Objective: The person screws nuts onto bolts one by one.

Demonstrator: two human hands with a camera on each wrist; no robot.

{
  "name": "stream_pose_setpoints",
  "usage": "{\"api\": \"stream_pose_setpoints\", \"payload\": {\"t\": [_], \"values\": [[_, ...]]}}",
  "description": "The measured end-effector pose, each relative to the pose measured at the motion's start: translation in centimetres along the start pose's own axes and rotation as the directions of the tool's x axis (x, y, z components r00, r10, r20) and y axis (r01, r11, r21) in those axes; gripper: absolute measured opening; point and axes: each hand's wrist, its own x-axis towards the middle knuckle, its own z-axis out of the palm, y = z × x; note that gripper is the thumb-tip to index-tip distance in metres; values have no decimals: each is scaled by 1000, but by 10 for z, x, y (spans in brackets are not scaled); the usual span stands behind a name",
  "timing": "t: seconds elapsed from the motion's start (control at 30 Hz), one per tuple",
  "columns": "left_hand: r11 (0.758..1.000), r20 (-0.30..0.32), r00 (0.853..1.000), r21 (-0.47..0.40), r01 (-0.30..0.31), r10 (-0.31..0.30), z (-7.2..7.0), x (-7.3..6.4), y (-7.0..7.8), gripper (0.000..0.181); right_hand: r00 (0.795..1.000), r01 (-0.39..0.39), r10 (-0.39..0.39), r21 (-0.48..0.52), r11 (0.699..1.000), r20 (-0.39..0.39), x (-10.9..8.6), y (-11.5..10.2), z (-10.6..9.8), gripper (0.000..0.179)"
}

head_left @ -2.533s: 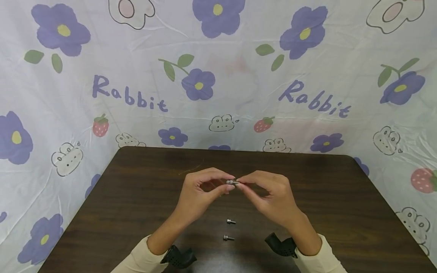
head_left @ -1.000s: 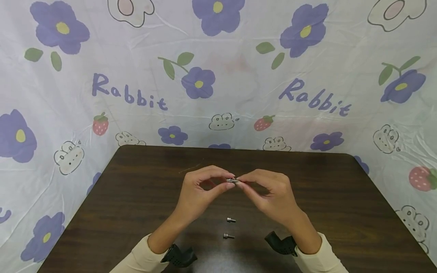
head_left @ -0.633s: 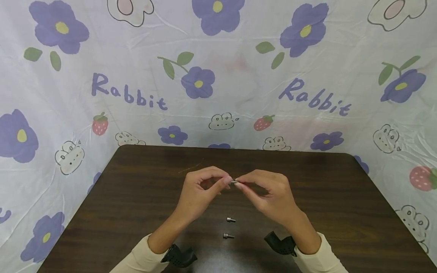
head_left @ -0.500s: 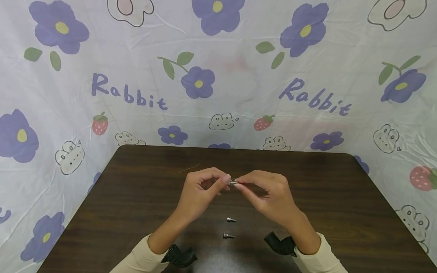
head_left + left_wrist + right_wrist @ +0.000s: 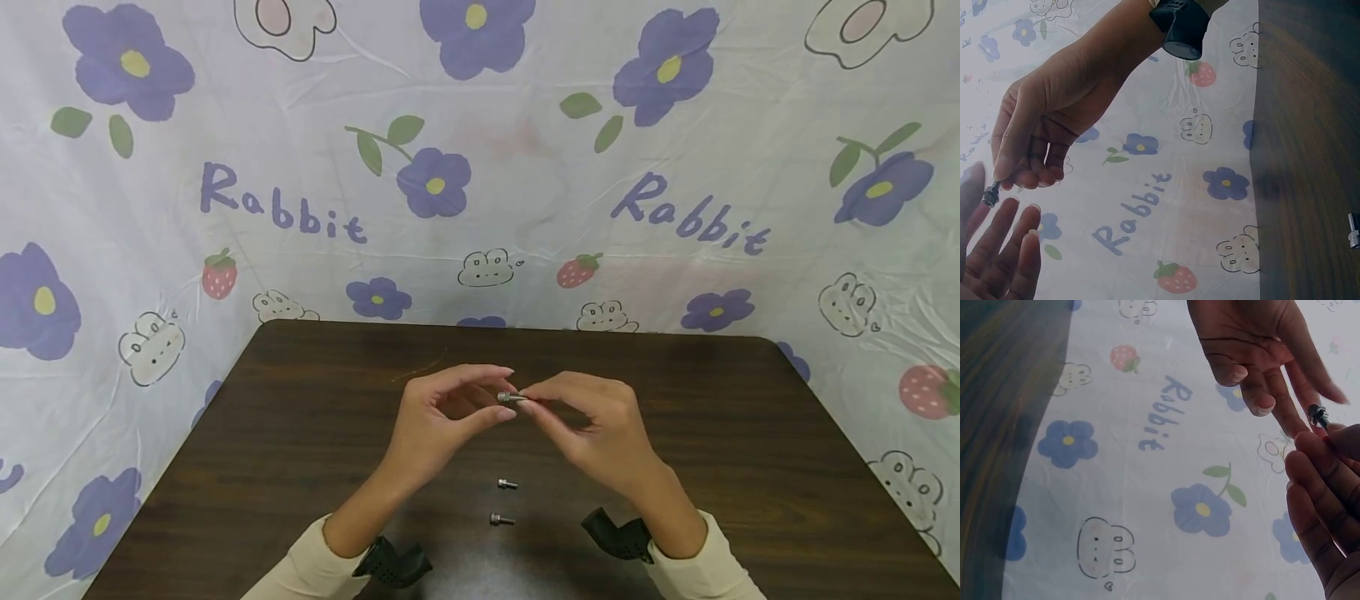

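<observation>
In the head view, a small silver bolt (image 5: 510, 397) lies level in the air, with its thick head to the left. Its thin shank is pinched between the thumb and index finger of my right hand (image 5: 596, 421). My left hand (image 5: 438, 425) surrounds the head with thumb and fingers spread apart, and a gap shows above and below it. In the right wrist view ring shapes show by the bolt's head (image 5: 1317, 415), with the left hand (image 5: 1260, 344) open beside it. The left wrist view shows the right hand (image 5: 1041, 119) holding the bolt (image 5: 991, 194).
Two similar bolts lie on the dark wooden table (image 5: 300, 467): one (image 5: 507, 483) below the hands, another (image 5: 502, 519) nearer the front. Black wrist cameras (image 5: 393, 564) sit by both sleeves. A flower-print cloth (image 5: 525, 183) hangs behind the table.
The left thumb and fingers were closed on the bolt's head, covering it half a second ago; now they have spread and the head is exposed. The right hand keeps its pinch, nearly still.
</observation>
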Motion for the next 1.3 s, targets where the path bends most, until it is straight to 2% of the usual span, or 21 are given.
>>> {"api": "stream_pose_setpoints", "payload": {"t": [0.2,0.33,0.6,0.8,0.9,0.97,1.17,1.3], "values": [[998,-8,998,28,-57,57,2,1,-3,25,1000,11,-11,-13,1000,-7,-1,0,-2,21],[997,-14,997,22,-73,73,4,0,-5,20,1000,-2,2,-14,1000,-3,-3,-1,-3,22],[999,-14,999,-16,-34,34,5,0,-5,16,999,-32,32,-8,999,17,-5,2,-3,20],[1000,16,1000,27,-11,11,-7,2,-10,16,994,-89,90,-13,996,69,-3,7,2,15],[999,61,998,44,7,-10,-13,2,-18,15,988,-116,118,-30,993,104,-7,12,6,8],[998,92,995,46,35,-39,-16,1,-25,15,983,-118,122,-35,992,135,-13,16,9,10],[985,143,978,102,135,-149,-17,-14,-54,13,966,-112,134,-109,988,221,-36,31,21,14],[976,178,970,168,137,-167,-13,-18,-74,13,956,-119,166,-197,973,241,-49,38,26,11]]}}
